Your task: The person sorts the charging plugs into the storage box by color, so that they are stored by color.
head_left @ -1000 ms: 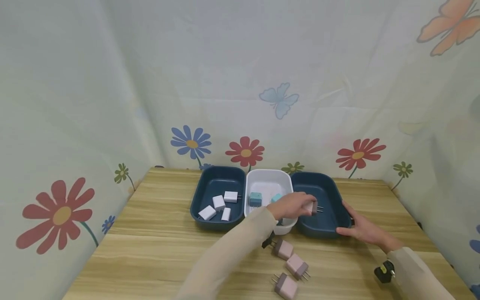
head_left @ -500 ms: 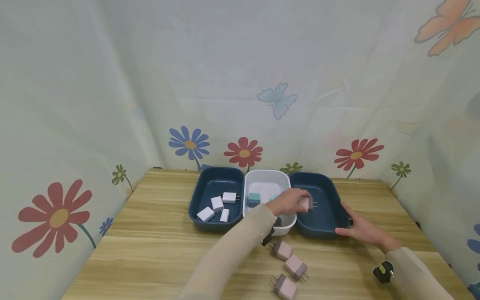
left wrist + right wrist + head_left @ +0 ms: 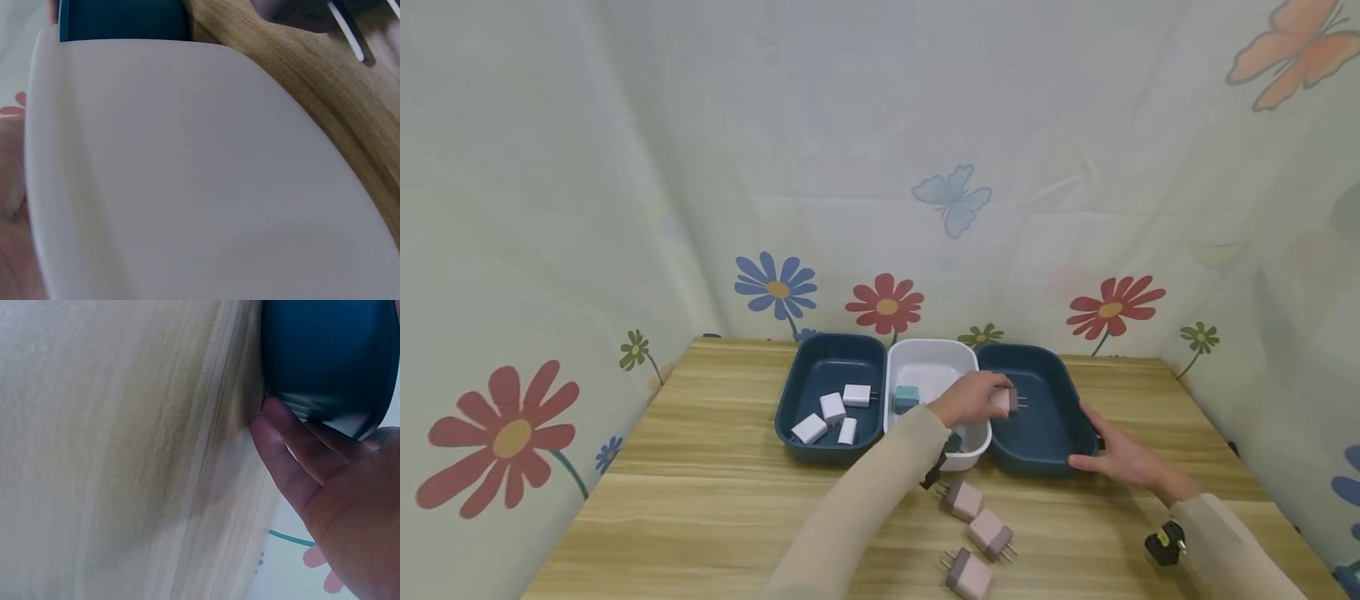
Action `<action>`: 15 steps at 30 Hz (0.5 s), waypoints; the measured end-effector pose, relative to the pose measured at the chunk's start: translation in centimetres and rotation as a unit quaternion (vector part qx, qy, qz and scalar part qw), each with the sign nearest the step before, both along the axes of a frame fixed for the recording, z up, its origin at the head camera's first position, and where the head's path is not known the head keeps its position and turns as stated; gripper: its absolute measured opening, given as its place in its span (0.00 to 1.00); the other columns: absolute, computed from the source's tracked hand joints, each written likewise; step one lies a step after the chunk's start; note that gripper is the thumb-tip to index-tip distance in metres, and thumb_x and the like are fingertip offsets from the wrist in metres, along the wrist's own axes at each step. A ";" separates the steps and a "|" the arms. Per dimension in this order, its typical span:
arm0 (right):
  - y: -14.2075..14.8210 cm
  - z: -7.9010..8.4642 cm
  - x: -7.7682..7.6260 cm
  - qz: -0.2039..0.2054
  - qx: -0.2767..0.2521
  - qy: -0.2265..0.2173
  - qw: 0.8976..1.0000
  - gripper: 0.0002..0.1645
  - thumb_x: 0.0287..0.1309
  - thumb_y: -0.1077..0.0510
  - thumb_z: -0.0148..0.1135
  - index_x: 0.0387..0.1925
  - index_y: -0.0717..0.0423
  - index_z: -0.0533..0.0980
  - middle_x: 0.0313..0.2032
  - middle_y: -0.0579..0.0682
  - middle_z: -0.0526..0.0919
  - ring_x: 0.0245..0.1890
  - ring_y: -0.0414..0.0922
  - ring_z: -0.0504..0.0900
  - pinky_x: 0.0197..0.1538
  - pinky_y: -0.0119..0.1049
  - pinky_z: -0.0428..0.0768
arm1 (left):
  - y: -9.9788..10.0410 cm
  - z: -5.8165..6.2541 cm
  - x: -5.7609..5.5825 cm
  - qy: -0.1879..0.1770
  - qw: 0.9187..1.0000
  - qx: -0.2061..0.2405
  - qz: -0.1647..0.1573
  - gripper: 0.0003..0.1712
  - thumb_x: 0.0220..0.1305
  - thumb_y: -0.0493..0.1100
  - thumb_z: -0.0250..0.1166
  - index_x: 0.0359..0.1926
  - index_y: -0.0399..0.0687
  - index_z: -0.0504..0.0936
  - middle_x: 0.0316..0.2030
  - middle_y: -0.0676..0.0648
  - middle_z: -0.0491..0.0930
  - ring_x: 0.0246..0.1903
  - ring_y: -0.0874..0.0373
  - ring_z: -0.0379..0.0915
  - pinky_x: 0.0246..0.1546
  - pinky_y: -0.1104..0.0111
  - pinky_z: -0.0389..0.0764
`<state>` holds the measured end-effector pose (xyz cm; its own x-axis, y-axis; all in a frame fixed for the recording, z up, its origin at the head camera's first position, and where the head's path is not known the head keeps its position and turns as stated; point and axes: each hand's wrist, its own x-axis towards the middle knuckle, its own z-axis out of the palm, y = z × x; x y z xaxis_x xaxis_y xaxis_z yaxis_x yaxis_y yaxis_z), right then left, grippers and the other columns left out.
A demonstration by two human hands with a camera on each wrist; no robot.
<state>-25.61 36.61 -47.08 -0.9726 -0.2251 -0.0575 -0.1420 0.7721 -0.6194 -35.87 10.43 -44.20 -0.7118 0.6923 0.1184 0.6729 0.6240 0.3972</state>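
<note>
In the head view my left hand (image 3: 967,400) pinches a pink plug charger (image 3: 1004,401), its prongs pointing right. It overlaps the border between the white bin (image 3: 932,357) and the right dark blue bin (image 3: 1047,392). My right hand (image 3: 1122,457) rests on the outside of that blue bin, thumb near its front corner. Fairly straight fingers (image 3: 312,453) touch the bin's outer wall in the right wrist view. A teal charger (image 3: 906,398) lies in the white bin, partly hidden by my left arm. The white bin's outer wall (image 3: 187,156) fills most of the left wrist view.
White chargers (image 3: 832,408) lie in the left dark blue bin (image 3: 841,354). Three pink chargers, including the nearest one (image 3: 970,577), are spread on the wooden table (image 3: 700,500) before the bins. A flowered cloth (image 3: 820,167) hangs behind the table.
My left hand has drifted left and slightly up with the pink charger, from over the right blue bin toward the white bin. The right hand stays against the blue bin.
</note>
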 end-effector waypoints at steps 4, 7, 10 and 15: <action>-0.1 -0.1 0.0 0.002 -0.005 0.000 1.000 0.63 0.53 0.45 0.68 0.72 0.63 0.37 0.66 0.75 0.47 0.60 0.72 0.56 0.56 0.67 0.62 | 0.1 -0.2 -0.1 0.001 1.000 -0.003 0.014 0.25 0.57 0.49 0.69 0.56 0.53 0.77 0.50 0.53 0.77 0.41 0.64 0.70 0.42 0.75 0.71; -0.1 -0.1 0.0 0.004 -0.005 0.002 1.000 0.63 0.53 0.45 0.68 0.72 0.63 0.37 0.67 0.75 0.46 0.61 0.72 0.56 0.56 0.67 0.62 | 0.2 -0.2 -0.2 -0.005 1.000 -0.001 0.022 0.25 0.57 0.49 0.69 0.56 0.53 0.77 0.50 0.52 0.77 0.41 0.64 0.70 0.43 0.75 0.71; 0.0 -0.1 0.0 0.005 -0.007 0.006 1.000 0.63 0.53 0.45 0.68 0.72 0.63 0.37 0.67 0.75 0.46 0.61 0.72 0.56 0.56 0.67 0.61 | 0.2 -0.1 -0.2 -0.003 1.000 0.000 0.025 0.26 0.57 0.48 0.69 0.57 0.52 0.77 0.50 0.52 0.77 0.41 0.64 0.69 0.43 0.75 0.71; 0.0 -0.2 -0.1 0.007 -0.007 0.011 1.000 0.63 0.53 0.46 0.68 0.72 0.64 0.37 0.67 0.76 0.46 0.60 0.72 0.57 0.56 0.66 0.62 | -0.1 0.0 -0.2 0.008 0.999 0.001 0.038 0.25 0.61 0.47 0.66 0.59 0.49 0.75 0.50 0.50 0.76 0.46 0.62 0.71 0.49 0.74 0.71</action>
<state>-25.67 36.66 -47.23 -0.9705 -0.2388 -0.0326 -0.1663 0.7615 -0.6265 -36.08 10.28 -44.16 -0.7608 0.6356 0.1314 0.6294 0.6730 0.3886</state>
